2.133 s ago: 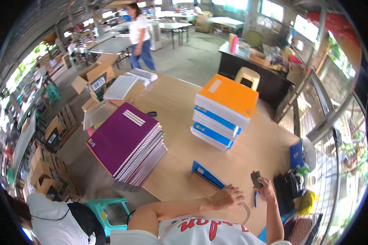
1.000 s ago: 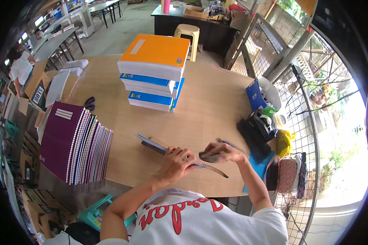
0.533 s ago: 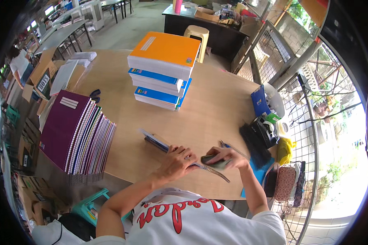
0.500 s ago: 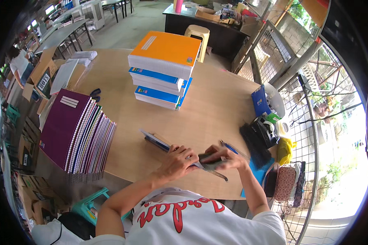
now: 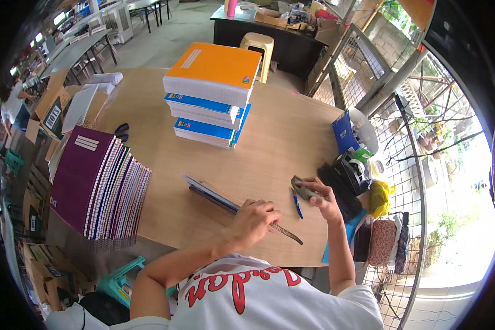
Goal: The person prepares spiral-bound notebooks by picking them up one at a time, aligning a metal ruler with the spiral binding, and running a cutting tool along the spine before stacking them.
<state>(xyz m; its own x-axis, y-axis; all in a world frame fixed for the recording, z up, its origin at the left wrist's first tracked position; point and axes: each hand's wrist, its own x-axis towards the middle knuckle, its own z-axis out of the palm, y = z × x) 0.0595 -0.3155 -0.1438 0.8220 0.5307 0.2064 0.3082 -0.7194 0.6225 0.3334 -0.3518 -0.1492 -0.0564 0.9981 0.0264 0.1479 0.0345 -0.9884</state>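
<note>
Lettering in red (image 5: pixel 238 300) runs across your white shirt (image 5: pixel 291 309), which is nearest. Just above it, your left hand (image 5: pixel 254 221) is closed with bent fingers around one end of a thin notebook (image 5: pixel 212 197). This notebook is seen almost from its edge and slants away from you toward the left, at the near part of the tabletop (image 5: pixel 283 135); whether it touches the wood, I cannot tell. A thin coil (image 5: pixel 285 232) comes out to the right of the same hand, with its tip free. Your right hand (image 5: pixel 327 203) is partly closed and holds a small grey-green tool (image 5: pixel 303 188), apart from the coil. Beside this tool lies a blue pen (image 5: pixel 297 205). At left there is a pile of spiral notebooks (image 5: pixel 82 179) with a purple cover on top; at right, a yellow bag (image 5: pixel 380 199) and a tape dispenser (image 5: pixel 351 171). Farther away stand stacked books (image 5: pixel 212 65), orange above blue, and scissors (image 5: pixel 122 132) lie to their left. Beyond the tabletop are a cream stool (image 5: pixel 258 44) and, at far left, another person (image 5: pixel 11 107), rather blurred.
</note>
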